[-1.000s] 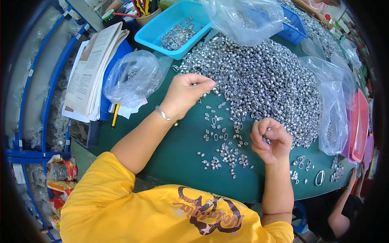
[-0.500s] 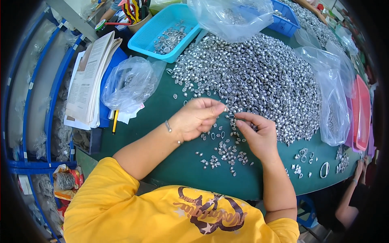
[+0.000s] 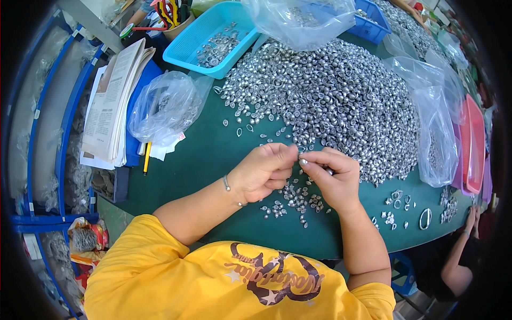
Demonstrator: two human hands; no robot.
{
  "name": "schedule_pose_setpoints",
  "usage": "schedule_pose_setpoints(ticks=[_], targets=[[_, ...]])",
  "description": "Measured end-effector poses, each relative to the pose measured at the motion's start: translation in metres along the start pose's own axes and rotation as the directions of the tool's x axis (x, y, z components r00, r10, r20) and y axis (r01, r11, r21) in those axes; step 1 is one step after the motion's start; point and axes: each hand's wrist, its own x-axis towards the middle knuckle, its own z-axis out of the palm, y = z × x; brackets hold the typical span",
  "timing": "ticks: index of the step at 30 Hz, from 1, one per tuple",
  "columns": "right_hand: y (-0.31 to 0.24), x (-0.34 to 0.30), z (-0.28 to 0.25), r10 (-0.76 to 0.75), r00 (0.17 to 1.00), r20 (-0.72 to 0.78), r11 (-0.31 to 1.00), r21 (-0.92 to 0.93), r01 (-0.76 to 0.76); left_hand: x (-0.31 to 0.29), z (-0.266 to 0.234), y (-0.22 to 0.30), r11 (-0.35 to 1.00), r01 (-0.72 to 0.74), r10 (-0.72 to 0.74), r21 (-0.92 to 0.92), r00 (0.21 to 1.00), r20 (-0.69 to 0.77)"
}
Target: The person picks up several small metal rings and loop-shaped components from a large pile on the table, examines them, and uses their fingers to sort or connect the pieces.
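My left hand (image 3: pixel 265 172) is closed in a pinch at the near edge of a big heap of small silvery metal pieces (image 3: pixel 341 101). What its fingertips hold, if anything, I cannot make out. Almost touching it, my right hand (image 3: pixel 337 178) pinches a small shiny oval metal piece (image 3: pixel 303 161) between thumb and forefinger. More grey metal shows behind its curled fingers. Below the hands lies a loose cluster of small metal pieces (image 3: pixel 296 197) on the green tabletop (image 3: pixel 213 154).
Turquoise basket (image 3: pixel 213 69) with metal pieces, back left. Clear plastic bags (image 3: pixel 170 109) lie left and right (image 3: pixel 434 138) of the heap. Papers (image 3: pixel 114 106) stand at the left by a yellow pencil (image 3: pixel 147 159). Red tray (image 3: pixel 472 144) and another person's arm (image 3: pixel 463 256) at the right.
My hands have come closer together, the left one lower. The oval piece now shows plainly in my right fingertips. The whole view has shifted slightly.
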Motion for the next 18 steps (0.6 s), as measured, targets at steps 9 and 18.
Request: schedule_pose_setpoints(ticks=[9, 18], targets=[[-0.001, 0.003, -0.015, 0.310, 0.916, 0.255, 0.418, 0.829, -0.372, 0.032, -0.029, 0.067, 0.078, -0.245, 0.777, 0.966, 0.622, 0.096], [0.003, 0.003, -0.016, 0.375, 0.901, 0.219, 0.546, 0.734, -0.405, 0.039, -0.031, 0.048, -0.175, -0.125, 0.689, 0.977, 0.692, 0.212]])
